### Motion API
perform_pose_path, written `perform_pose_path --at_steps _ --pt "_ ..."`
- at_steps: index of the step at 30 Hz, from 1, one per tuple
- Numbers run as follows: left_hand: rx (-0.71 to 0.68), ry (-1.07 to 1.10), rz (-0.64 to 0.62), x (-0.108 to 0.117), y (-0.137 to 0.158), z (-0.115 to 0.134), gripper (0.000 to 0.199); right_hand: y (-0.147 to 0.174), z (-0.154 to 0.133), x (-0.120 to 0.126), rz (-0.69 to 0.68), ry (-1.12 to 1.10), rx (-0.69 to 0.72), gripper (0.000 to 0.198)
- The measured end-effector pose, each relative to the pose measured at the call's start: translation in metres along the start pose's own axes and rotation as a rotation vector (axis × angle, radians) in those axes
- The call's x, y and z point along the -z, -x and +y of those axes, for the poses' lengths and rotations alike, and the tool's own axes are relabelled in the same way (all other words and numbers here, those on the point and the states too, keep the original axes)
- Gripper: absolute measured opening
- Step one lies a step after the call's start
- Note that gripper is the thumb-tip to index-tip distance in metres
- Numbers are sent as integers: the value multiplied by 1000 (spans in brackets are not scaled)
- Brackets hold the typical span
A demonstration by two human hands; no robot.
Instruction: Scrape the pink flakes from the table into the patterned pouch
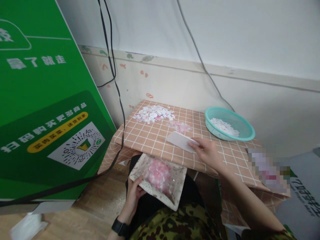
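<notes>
My left hand (136, 191) grips the near left rim of a speckled, square-edged tray (136, 170), which rests tilted on my lap below the table edge. Inside the tray lies a heap of pink and clear film-like pieces (158, 175). My right hand (203, 150) pinches a flat white card (181, 140) by its right end, just above the checked tablecloth. Beyond the card sits a small pile of pinkish pieces (180, 126). Farther back and left spreads a larger heap of small white and pink pieces (153, 114).
A turquoise plastic basket (241, 137) holding white pieces stands at the table's back right. A blurred-out item (267, 170) lies at the right end. A green panel (50, 83) rises at left, with a black strap (119, 93) hanging beside it. The wall borders the table's back.
</notes>
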State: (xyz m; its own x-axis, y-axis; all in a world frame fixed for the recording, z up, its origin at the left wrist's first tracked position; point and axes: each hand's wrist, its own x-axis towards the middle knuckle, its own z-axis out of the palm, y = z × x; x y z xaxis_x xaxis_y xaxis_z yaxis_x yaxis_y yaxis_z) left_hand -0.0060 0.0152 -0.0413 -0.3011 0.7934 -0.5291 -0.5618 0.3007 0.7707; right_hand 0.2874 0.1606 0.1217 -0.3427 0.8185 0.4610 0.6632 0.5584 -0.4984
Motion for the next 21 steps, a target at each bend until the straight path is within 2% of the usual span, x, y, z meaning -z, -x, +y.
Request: perform_pose_path --at_steps 2,5,8,11,16,21 --pt "12 3 29 0 -1 -1 62 -2 25 15 126 122 -90 37" --pt "30 15 55 0 -5 -3 63 0 56 33 206 319 -152 42" --pt "18 9 54 0 -7 -6 62 2 71 38 231 504 -163 46" --pt "14 1 60 0 -8 -7 61 2 74 31 201 611 -174 48" --pt "37 12 48 1 -10 -7 62 1 72 17 160 558 -144 44" --pt "33 10 52 1 -12 -8 62 5 75 19 197 430 -124 42"
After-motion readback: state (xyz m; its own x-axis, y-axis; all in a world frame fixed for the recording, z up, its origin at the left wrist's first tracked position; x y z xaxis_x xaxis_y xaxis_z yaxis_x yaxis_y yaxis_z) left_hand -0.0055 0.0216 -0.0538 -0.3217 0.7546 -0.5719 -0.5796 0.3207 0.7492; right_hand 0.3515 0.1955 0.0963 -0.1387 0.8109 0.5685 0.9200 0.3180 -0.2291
